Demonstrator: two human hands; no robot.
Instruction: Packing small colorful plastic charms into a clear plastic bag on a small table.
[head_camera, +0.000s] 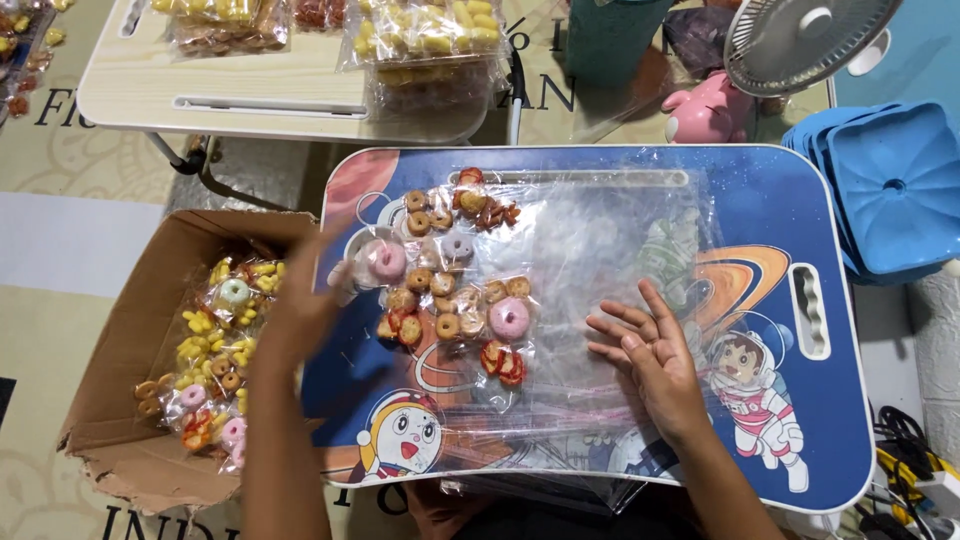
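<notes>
Where the stack of clear plastic bags (590, 260) lies spread over the middle of the blue cartoon-printed table (850, 420), two filled snack bags are counted on its left part: one (440, 230) nearer the far edge, one (470, 320) nearer the person, each holding small ring biscuits and a pink ring sweet. The number of empty bags in the stack cannot be told.

The right hand (650, 355) rests flat on the stack, fingers spread and extended, pinching nothing. The left hand (300, 310) is motion-blurred at the table's left edge, beside the nearer filled bag; whether it holds anything cannot be told.

One open cardboard box (120, 400) stands against the table's left edge, holding several filled bags, their count unclear. The table's right side, around its handle slot (810, 310), carries nothing, and the near edge is partly overhung by the bags.

Beyond the far edge stands one pale wooden table (200, 90) carrying more filled bags. One white fan (810, 40), one pink toy (705, 110) and one stack of blue trays (885, 185) sit to the far right.
</notes>
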